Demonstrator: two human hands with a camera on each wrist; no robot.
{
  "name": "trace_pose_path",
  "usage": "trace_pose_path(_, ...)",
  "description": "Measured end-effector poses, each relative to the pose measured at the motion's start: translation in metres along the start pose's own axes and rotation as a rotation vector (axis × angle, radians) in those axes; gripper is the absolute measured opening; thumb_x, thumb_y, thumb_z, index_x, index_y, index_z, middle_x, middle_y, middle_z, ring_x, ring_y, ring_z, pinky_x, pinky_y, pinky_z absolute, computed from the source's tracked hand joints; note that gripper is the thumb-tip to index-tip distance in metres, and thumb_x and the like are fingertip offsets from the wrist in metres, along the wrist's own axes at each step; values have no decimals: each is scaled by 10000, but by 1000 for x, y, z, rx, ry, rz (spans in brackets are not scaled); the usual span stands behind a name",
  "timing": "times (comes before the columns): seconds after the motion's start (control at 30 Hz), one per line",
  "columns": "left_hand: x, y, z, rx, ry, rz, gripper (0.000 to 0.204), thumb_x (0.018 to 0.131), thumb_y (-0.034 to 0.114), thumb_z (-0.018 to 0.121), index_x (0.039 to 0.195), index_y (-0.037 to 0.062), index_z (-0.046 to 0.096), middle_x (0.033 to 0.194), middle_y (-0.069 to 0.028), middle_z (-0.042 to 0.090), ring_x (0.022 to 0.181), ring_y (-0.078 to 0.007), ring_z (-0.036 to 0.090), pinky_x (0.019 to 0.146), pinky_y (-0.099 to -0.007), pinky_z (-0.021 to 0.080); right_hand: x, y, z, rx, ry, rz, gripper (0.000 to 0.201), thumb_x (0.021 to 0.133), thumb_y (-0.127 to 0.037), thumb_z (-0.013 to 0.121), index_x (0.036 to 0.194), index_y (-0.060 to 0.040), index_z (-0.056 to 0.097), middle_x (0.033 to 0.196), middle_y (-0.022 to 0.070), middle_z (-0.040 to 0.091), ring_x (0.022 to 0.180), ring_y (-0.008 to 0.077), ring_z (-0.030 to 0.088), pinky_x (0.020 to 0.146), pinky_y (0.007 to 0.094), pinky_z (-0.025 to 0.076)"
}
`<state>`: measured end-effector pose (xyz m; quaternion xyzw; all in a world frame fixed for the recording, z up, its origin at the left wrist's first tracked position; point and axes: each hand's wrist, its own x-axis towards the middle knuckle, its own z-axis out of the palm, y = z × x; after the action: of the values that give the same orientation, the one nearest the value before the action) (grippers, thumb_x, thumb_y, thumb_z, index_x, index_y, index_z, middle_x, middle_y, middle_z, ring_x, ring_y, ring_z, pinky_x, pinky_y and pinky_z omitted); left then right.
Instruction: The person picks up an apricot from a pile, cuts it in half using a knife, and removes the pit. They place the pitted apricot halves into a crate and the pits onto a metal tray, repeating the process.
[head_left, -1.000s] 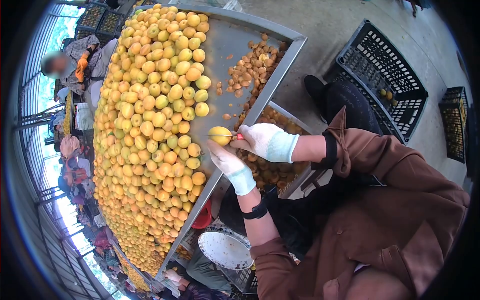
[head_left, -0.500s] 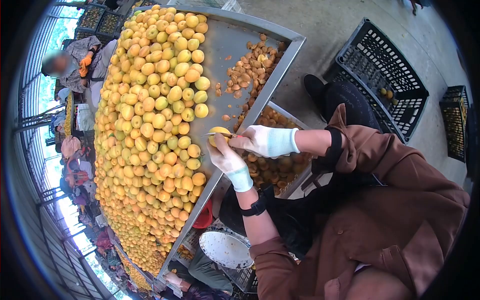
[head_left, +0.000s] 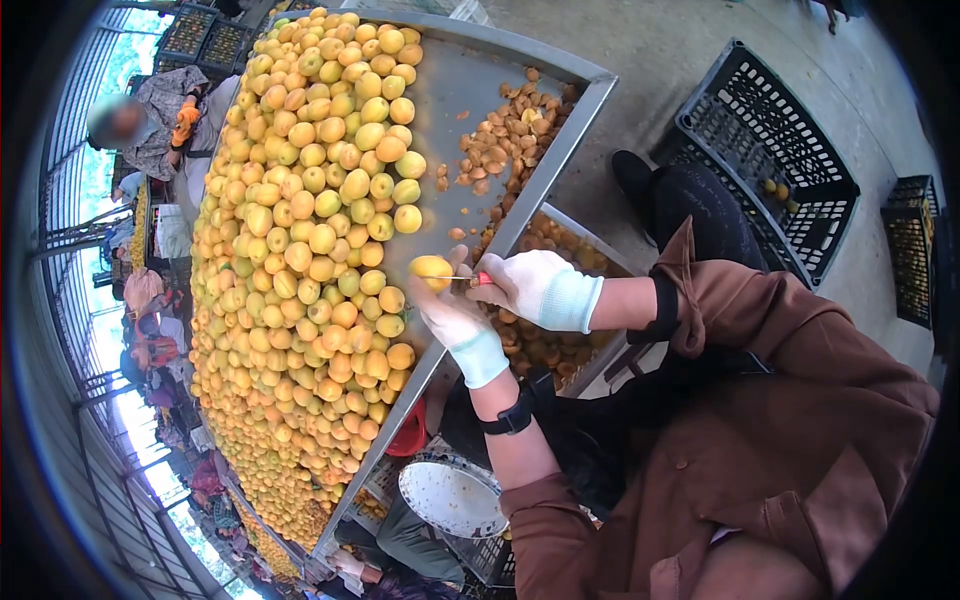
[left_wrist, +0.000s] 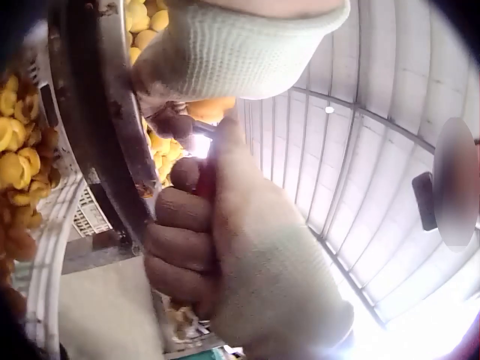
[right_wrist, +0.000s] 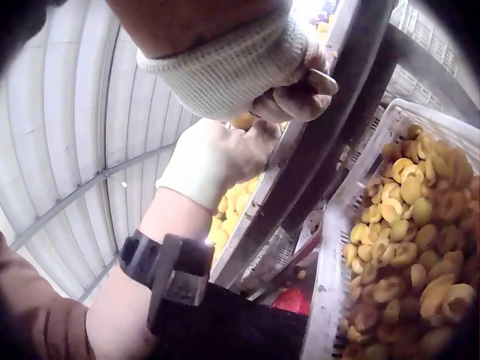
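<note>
My left hand (head_left: pixel 455 322), in a white knit glove, holds a yellow-orange apricot (head_left: pixel 429 268) over the near edge of the metal table. The right hand (head_left: pixel 537 287), gloved too, grips a small knife by its red handle (head_left: pixel 482 278). Its thin blade lies against the side of the apricot facing that hand. In the left wrist view, the fingers of the right hand (left_wrist: pixel 232 232) wrap round the handle, while the left hand (left_wrist: pixel 225 56) is above. The right wrist view shows the left hand (right_wrist: pixel 221 157) beyond the right one, with the fruit mostly hidden.
A large heap of apricots (head_left: pixel 310 200) covers the metal table (head_left: pixel 455 90), with pits (head_left: pixel 510 130) near its corner. Under the edge stands a white crate (right_wrist: pixel 330 277) of apricot halves (right_wrist: pixel 405 232). A black crate (head_left: pixel 765 150) and a white basin (head_left: pixel 452 497) are nearby.
The blade first lay across the apricot; half a second ago the left fingers covered part of the fruit. Now the apricot is turned, more of it shows, and the blade sits at its side.
</note>
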<state>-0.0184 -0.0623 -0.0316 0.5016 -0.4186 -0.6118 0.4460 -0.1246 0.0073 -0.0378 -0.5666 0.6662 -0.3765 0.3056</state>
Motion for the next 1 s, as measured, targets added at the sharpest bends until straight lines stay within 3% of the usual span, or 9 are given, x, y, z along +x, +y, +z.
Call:
trace_pose_path(0.17,9,-9,-20,-276,-193,-128,716,917,684,427,1185,24,503,1116,-165,589,878,-199,521,808,-341,452,2,-7,1,-47,-56,35,434,955,-464,509,925,-32,527,710,211,626,730,410,639,632,461,509)
trace_pose_path(0.3,17,-10,-32,-297,-95,-115,694,921,643,470,1207,12,503,1049,-144,566,870,-217,509,847,-361,455,4,-5,0,-18,-49,-7,438,955,-466,508,928,-29,537,719,215,630,737,411,639,646,463,510)
trace_pose_path(0.4,19,-7,-34,-228,-188,-95,660,958,604,433,1235,8,500,987,-112,549,865,-189,495,772,-339,445,3,-9,-8,23,-78,18,436,954,-459,513,930,-25,549,727,218,634,746,412,640,662,464,512)
trace_pose_path(0.57,3,-6,-10,-134,1,-12,629,990,573,354,1172,-2,531,903,-79,530,742,-154,468,655,-285,408,2,-8,-3,-20,-39,32,378,940,-417,567,922,-41,535,683,194,609,688,386,638,605,436,506)
trace_pose_path(0.6,1,-4,-9,-134,-3,-13,629,990,573,354,1172,-2,531,903,-79,530,742,-154,468,655,-285,408,3,-7,-3,-21,-36,34,378,940,-417,567,922,-41,535,683,194,609,688,386,638,605,436,506)
trace_pose_path(0.67,-6,1,-10,-43,-35,-25,595,1014,523,359,1219,-20,492,1036,-112,546,909,-202,532,830,-360,464,5,-5,-2,-42,-15,8,388,939,-423,567,908,-39,519,681,192,611,689,386,640,601,437,506)
trace_pose_path(0.8,-15,9,3,13,36,-32,625,1007,555,348,1218,-17,491,1042,-110,545,915,-185,543,821,-329,470,6,-5,-2,-67,-63,54,387,937,-421,570,898,-42,504,683,187,614,690,387,640,604,437,507)
trace_pose_path(0.9,-13,3,-1,47,31,15,577,996,533,403,1144,-9,536,999,-99,554,880,-177,559,797,-306,472,6,-4,-1,-36,-74,42,393,939,-424,566,896,-36,519,692,197,615,691,387,639,609,434,504)
trace_pose_path(1.0,-1,-5,-6,259,63,94,497,981,485,463,1031,2,571,909,-79,563,791,-167,571,711,-283,477,6,2,0,79,-110,20,383,966,-395,515,954,-21,597,743,223,630,731,402,634,645,454,503)
